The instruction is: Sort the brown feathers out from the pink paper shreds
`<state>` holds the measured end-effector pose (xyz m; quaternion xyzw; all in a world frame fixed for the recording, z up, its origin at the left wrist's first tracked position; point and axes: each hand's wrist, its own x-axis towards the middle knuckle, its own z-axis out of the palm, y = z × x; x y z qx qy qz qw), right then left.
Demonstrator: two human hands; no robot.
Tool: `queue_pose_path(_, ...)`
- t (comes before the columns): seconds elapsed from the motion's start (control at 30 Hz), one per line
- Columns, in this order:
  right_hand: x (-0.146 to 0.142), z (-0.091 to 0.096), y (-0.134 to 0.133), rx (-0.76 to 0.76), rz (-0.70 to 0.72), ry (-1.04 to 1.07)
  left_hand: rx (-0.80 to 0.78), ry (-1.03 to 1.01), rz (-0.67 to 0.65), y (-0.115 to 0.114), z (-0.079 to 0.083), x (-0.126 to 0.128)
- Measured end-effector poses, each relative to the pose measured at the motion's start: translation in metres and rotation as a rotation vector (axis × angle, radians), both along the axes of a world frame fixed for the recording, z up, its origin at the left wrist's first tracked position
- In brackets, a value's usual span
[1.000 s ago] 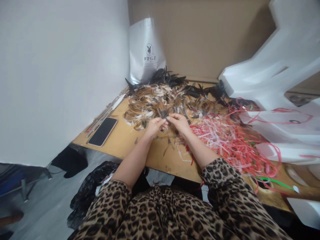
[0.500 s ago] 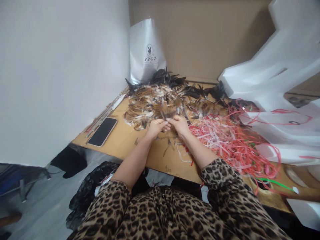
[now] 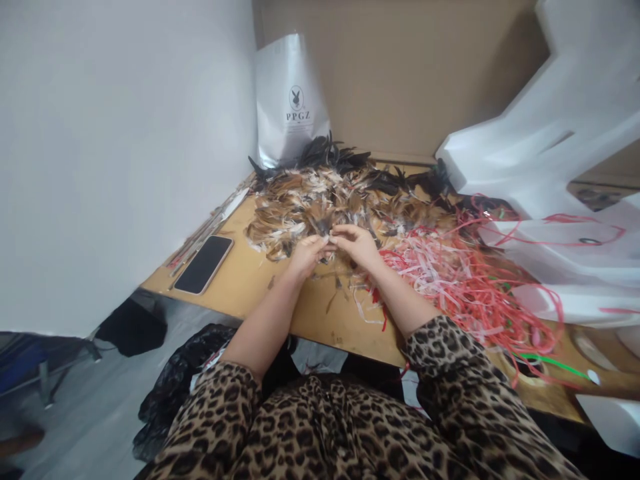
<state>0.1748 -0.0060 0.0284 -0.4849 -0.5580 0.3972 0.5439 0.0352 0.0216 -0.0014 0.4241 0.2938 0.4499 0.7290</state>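
My left hand and my right hand meet above the near side of a feather pile. Both are closed in a pinch, fingertips touching or nearly so. Between them a brown feather bunch fans away from me, its base at my fingertips. Which hand bears most of it is hard to see against the similar feathers behind. The pile is brown and white in front, with black feathers along the back. Right of my right hand lies a tangle of red and pink ribbons.
A phone lies on the table at the left. Behind the feathers stands a white bag. White curved panels rise at the right, near a green strip. A black plastic bag sits below the table's edge.
My right fingers have lifted and spread slightly around the pinch, while my left hand stays close beside them. The whole view has shifted a little.
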Motion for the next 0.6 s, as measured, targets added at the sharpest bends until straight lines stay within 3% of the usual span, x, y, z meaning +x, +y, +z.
queue_pose_path(0.13, 0.002, 0.004, -0.006, 0.197, -0.08, -0.571, -0.024, -0.089, -0.037, 0.001, 0.0, -0.002)
queue_pose_path(0.27, -0.005, 0.006, -0.015, 0.235, -0.201, -1.006, -0.066, -0.1, -0.048, -0.001, 0.0, -0.001)
queue_pose_path(0.6, -0.009, 0.002, -0.017, 0.208, -0.302, -1.15, -0.133, -0.104, -0.067, -0.006, 0.002, 0.003)
